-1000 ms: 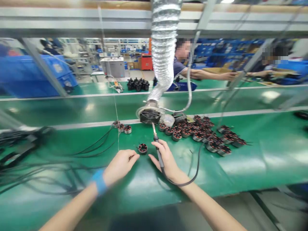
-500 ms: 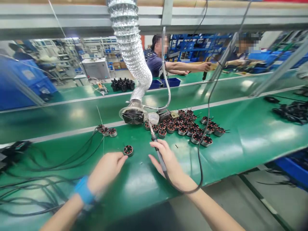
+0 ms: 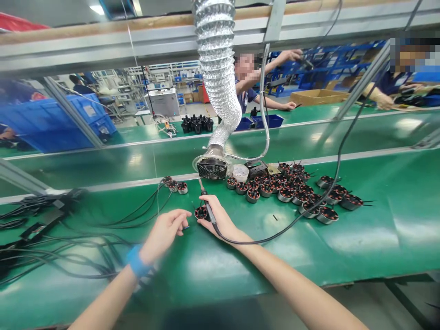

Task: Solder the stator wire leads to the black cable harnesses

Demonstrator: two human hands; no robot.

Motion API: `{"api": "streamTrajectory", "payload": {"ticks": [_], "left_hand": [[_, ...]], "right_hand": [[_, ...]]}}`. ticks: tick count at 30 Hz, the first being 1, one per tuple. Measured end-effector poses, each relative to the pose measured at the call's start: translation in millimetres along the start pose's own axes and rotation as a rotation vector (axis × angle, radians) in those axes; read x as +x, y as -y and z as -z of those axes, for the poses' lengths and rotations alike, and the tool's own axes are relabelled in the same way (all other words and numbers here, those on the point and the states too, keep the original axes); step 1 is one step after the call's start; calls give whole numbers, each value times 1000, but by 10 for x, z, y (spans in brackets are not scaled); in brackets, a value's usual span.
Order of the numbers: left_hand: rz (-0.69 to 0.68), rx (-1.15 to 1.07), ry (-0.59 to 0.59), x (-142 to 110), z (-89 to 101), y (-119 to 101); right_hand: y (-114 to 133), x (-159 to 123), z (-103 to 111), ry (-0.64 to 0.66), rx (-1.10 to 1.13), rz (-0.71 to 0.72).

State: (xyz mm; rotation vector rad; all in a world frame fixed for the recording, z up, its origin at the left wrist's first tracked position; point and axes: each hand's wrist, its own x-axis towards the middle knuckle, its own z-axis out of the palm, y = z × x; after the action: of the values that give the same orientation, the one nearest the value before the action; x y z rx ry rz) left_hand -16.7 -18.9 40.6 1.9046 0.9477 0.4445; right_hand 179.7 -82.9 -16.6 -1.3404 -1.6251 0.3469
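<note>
The right hand has moved across to the round motor part – half a second ago the left hand was at it – so the handling seems to have changed sides. The right grip is closed round the soldering iron, thumb against the part. The left grip is curled, just beside it (whether it pinches anything, I cannot tell). Fingers hide the part's right edge.
</note>
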Motion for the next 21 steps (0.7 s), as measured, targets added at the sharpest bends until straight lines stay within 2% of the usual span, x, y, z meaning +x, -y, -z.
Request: {"api": "streamTrajectory", "payload": {"ticks": [3, 5, 8, 12, 15, 18, 21], "left_hand": [[-55, 168, -139, 28, -36, 57], [-61, 232, -160, 77, -72, 73], [37, 174, -98, 190, -113, 67], [165, -61, 76, 303, -98, 52], [247, -227, 183, 310, -84, 57], [235, -329, 178, 306, -109, 69], [172, -253, 132, 350, -125, 73]], "right_hand": [[16, 1, -200, -98, -81, -78], [16, -9, -288, -130, -93, -100], [-18, -49, -332, -150, -5, -78], [-80, -100, -314, -158, 149, -68], [-103, -99, -318, -176, 165, -83], [-109, -82, -342, -193, 149, -85], [-112, -85, -357, -211, 171, -106]]}}
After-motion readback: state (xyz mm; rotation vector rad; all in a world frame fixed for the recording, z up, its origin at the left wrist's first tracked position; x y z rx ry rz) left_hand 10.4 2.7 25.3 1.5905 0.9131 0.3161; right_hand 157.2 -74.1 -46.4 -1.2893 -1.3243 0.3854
